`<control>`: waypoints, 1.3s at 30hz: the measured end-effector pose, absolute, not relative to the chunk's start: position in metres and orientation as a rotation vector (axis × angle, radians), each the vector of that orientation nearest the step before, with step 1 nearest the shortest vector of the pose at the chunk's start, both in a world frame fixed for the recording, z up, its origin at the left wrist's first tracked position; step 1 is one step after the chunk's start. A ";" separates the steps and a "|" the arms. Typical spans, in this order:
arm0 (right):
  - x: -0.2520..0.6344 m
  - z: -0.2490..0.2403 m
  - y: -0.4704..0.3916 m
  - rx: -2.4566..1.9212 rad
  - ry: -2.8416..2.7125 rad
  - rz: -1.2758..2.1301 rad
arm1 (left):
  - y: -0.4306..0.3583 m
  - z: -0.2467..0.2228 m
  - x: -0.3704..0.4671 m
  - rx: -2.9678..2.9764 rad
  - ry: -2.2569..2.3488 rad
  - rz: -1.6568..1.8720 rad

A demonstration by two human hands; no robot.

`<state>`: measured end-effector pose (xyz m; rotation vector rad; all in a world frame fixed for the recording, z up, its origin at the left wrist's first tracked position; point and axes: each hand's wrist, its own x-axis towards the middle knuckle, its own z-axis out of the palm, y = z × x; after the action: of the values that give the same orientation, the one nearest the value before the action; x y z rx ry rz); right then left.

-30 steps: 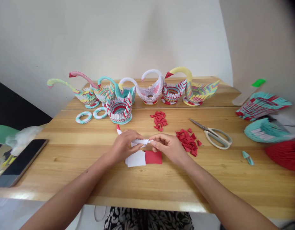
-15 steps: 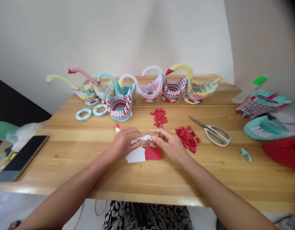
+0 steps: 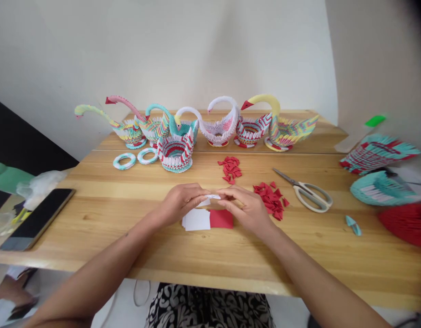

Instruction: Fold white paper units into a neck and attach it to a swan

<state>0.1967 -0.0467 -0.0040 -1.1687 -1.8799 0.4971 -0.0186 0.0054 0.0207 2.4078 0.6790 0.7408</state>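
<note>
Between the fingertips of my left hand (image 3: pixel 185 200) and my right hand (image 3: pixel 246 205) is a small folded white paper piece (image 3: pixel 213 197). Both hands pinch it, one at each end, just above the tabletop. Another bit of white paper (image 3: pixel 205 202) shows beneath my left fingers, partly hidden. Nearer me lies a stack of white paper rectangles (image 3: pixel 197 220), its right edge meeting a stack of red paper rectangles (image 3: pixel 221 219). Folded red paper triangles (image 3: pixel 270 199) are heaped right of my right hand, and a smaller heap of red triangles (image 3: pixel 230 167) lies beyond it.
Several folded-paper swans (image 3: pixel 219 130) line the back of the wooden table (image 3: pixel 156 255). Two paper rings (image 3: pixel 124 161) and a paper basket (image 3: pixel 176 155) stand in front. Scissors (image 3: pixel 311 197) lie at right, near more paper models (image 3: pixel 384 189). A phone (image 3: pixel 39 218) lies left.
Both hands have turned the white paper to a flatter, narrower edge, with my right fingers now lying over its end. The whole view has shifted slightly.
</note>
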 end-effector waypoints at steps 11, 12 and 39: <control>0.186 -0.001 -0.051 -1.207 -1.624 0.888 | 0.002 0.017 -0.015 2.414 0.652 0.806; 0.185 -0.002 -0.050 -1.209 -1.557 0.965 | 0.002 0.017 -0.014 2.426 0.667 0.812; 0.193 -0.001 -0.051 -1.073 -1.911 0.395 | 0.006 0.023 -0.023 2.514 0.579 0.774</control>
<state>0.1927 -0.0509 -0.0007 -1.0727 -1.9115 0.3953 -0.0233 0.0059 0.0232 2.5142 0.5786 0.7736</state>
